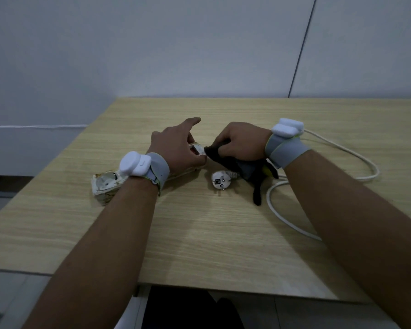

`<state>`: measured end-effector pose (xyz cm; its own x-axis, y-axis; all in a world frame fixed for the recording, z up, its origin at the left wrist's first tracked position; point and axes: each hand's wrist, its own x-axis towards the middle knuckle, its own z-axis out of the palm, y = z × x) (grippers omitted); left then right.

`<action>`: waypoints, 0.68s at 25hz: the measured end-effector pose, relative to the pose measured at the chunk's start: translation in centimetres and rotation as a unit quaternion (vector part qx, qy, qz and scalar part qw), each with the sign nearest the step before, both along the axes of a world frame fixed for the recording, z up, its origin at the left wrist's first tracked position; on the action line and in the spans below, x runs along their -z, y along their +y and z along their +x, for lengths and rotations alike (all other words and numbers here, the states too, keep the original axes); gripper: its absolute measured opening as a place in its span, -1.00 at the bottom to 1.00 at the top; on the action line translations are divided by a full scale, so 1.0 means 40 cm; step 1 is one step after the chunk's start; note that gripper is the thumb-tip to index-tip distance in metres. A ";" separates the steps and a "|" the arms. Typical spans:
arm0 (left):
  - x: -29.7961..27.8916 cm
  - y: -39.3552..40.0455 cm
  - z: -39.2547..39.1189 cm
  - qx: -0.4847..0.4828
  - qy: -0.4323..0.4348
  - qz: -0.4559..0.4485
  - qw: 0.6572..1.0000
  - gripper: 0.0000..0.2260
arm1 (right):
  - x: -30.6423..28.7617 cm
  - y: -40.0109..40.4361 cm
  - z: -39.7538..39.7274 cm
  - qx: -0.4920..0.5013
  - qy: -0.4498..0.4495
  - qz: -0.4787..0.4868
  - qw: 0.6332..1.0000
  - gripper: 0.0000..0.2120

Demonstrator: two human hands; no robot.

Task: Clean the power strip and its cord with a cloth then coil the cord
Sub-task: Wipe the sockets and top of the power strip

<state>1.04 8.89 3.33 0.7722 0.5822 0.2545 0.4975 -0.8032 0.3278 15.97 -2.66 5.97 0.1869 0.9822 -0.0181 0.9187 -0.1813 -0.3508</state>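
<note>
Both hands work at the power strip [105, 185], the one fixed mark on this table [199, 233]. Left of it the wooden top ends in a slanting edge, close to the strip's worn socket end. Over the strip's middle lies the left hand [176, 150], fingers wrapped round the body, forefinger pointing away toward the wall. At the strip's far end, just right of that hand, the right hand [242, 144] pinches a dark cloth [237, 162] and presses it against the white end face; the rest of the cloth hangs down to the tabletop. Just right of the strip and slightly nearer lies the single plug [220, 181], pins up. Farther right the one white cord [356, 155] loops wide over the table, passing under the right forearm. Nearer than the strip there is a broad bare stretch of wood up to the front edge. One strip, one plug, one cord, one cloth; each wrist carries a grey band with a white unit, two in all.
</note>
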 end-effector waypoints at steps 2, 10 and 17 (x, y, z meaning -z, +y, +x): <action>0.001 0.002 0.003 0.005 0.001 -0.004 1.000 -0.20 | -0.007 -0.010 0.018 0.026 0.007 0.014 1.000 -0.73; 0.005 0.009 -0.003 0.021 0.000 -0.021 1.000 -0.19 | -0.004 -0.003 -0.017 -0.019 -0.026 -0.017 0.999 -0.72; -0.003 0.003 -0.002 0.026 0.008 -0.035 0.999 -0.21 | -0.014 -0.016 0.005 0.032 -0.027 0.024 0.999 -0.70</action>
<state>0.94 9.01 3.45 0.8062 0.5561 0.2021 0.4607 -0.8042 0.3755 16.15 -3.31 6.54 0.2490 0.9677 0.0404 0.9234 -0.2246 -0.3114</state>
